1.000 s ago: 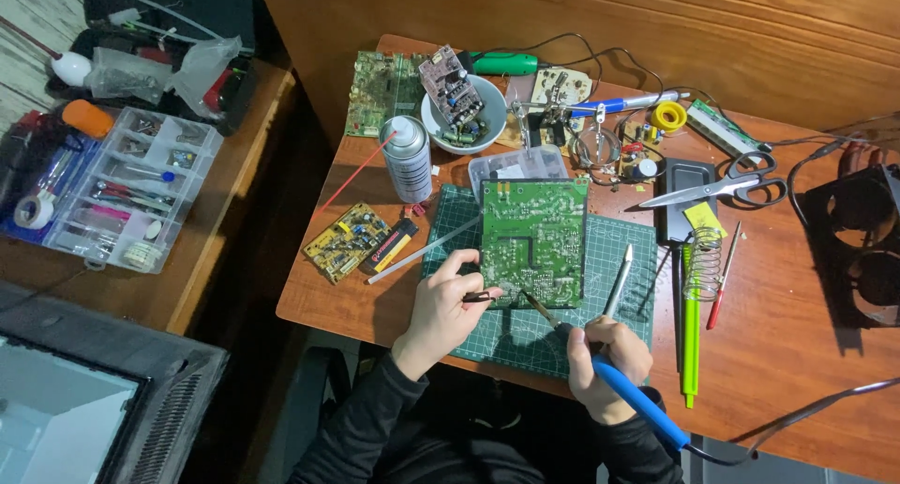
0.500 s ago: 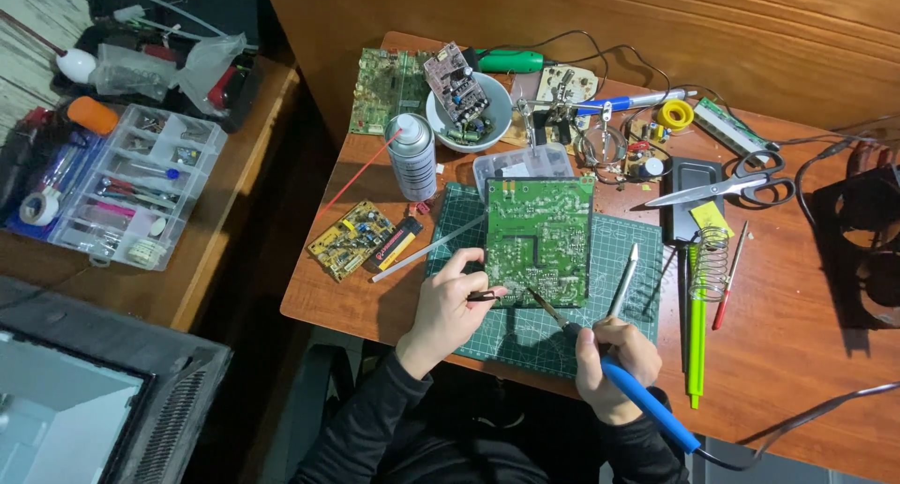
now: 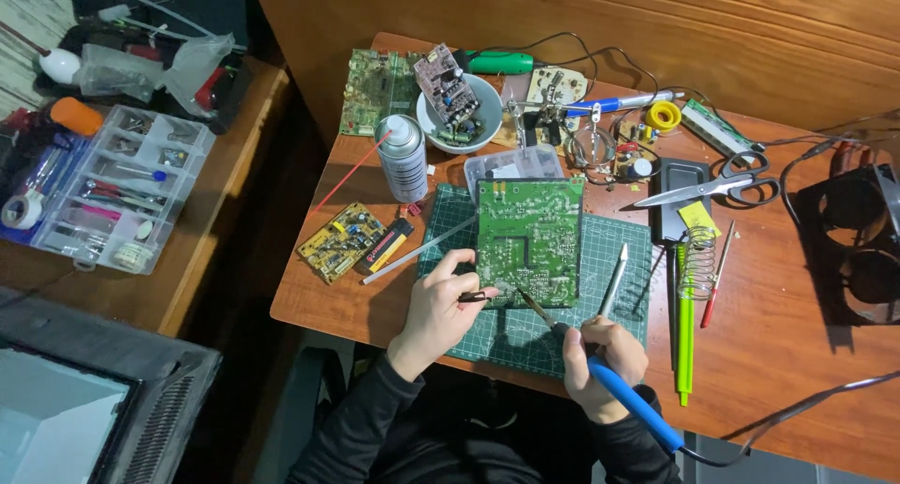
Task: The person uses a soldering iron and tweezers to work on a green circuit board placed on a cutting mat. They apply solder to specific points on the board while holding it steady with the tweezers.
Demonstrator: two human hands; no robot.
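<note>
A green circuit board (image 3: 530, 240) lies solder side up on a green cutting mat (image 3: 619, 259) at the table's front. My left hand (image 3: 445, 306) pinches dark tweezers (image 3: 473, 297) at the board's near left corner. My right hand (image 3: 603, 362) grips a blue-handled soldering iron (image 3: 630, 404), its tip (image 3: 527, 303) touching the board's near edge, close to the tweezers' tip. The iron's dark cable runs off to the right.
A spray can (image 3: 401, 158), a small yellow circuit board (image 3: 342, 241), a white bowl with a board (image 3: 457, 109), scissors (image 3: 722, 186), a solder coil stand (image 3: 695, 264), a green pen (image 3: 683, 348) and loose tweezers (image 3: 613, 278) crowd the wooden table. A clear parts organiser (image 3: 112, 189) sits on the left side table.
Both hands stay at the board's near edge with the same tools. The view has shifted slightly; nothing on the table has moved.
</note>
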